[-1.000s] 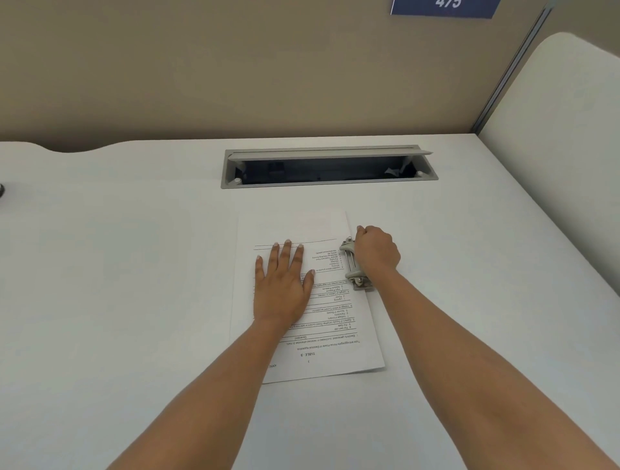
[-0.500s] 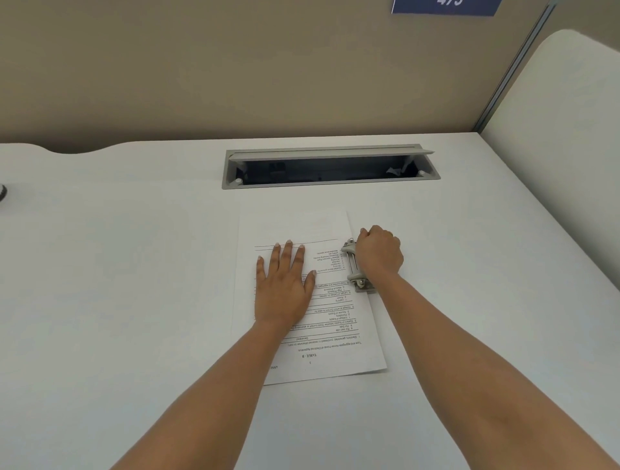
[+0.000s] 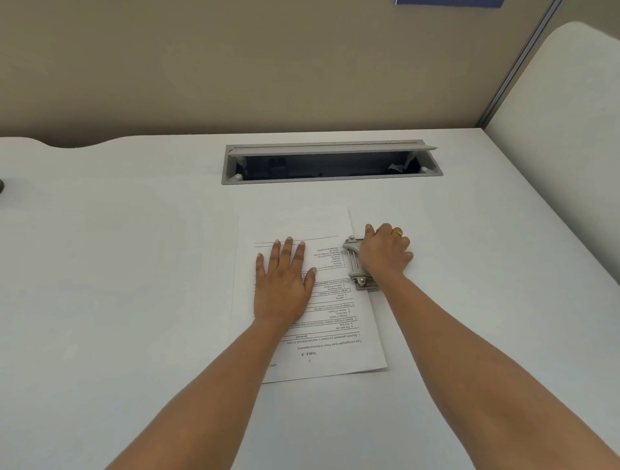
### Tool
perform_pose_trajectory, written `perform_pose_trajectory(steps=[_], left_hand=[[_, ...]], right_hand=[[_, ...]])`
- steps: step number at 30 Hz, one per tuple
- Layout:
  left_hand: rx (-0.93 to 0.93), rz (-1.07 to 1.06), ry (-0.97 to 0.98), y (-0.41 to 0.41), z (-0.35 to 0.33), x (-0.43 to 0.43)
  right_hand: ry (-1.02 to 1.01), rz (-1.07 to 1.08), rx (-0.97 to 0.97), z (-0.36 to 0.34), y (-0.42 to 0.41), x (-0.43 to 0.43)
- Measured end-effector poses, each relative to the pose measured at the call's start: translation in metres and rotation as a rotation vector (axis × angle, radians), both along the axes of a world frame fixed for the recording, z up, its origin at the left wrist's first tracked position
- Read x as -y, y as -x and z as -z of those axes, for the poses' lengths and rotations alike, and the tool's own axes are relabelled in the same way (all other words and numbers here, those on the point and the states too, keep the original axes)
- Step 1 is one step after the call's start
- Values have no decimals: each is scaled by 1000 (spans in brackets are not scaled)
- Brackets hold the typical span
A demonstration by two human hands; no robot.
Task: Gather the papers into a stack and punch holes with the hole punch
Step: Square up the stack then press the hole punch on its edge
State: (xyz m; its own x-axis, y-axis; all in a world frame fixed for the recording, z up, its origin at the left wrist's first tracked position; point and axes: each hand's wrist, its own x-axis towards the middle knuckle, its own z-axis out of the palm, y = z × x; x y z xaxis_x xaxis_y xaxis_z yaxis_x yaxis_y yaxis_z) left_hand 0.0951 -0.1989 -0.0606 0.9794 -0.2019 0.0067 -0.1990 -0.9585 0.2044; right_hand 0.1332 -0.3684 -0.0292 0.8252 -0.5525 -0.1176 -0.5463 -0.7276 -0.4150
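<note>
Papers [image 3: 335,335] lie stacked on white desk [image 3: 134,302], printed side up, text upside-down to viewer. Left hand [image 3: 281,288] flat on the stack, fingers spread, gripping nothing. Right hand [image 3: 385,253], w/ gold ring [image 3: 398,232], curled over the hole punch [image 3: 357,265], which sits at stack's right edge, approx mid-height. Cable slot [image 3: 332,162] beyond the papers.

We see a white desk [image 3: 117,268] with a grey cable hatch [image 3: 332,163] open at upper centre, a beige partition [image 3: 235,60] behind, and a blue sign [image 3: 449,2] along the top edge.
</note>
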Motion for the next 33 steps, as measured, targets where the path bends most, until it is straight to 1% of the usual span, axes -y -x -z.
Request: perform_pose_trajectory(steps=[33], left_hand=[[2,1,-12,0,2,1]], right_hand=[[4,19,43,7,0,3]])
